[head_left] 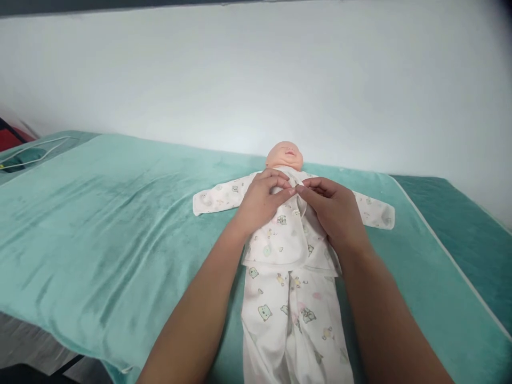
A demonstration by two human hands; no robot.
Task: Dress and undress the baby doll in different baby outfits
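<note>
A baby doll [284, 155] lies on its back on a teal blanket [120, 224], dressed in a white printed shirt [280, 234] and matching trousers [292, 320], arms spread to both sides. My left hand [262, 200] rests on the doll's chest with its fingers pinched on the shirt's front edge near the collar. My right hand [332, 208] meets it from the other side, fingers also pinched on the shirt's front at the chest. The fingertips of both hands touch at the shirt's closure.
The blanket covers a table that stands against a white wall [256, 80]. A darker teal cloth [468, 229] lies at the right. A white cord [36, 152] and a red object [10, 138] sit at the far left edge.
</note>
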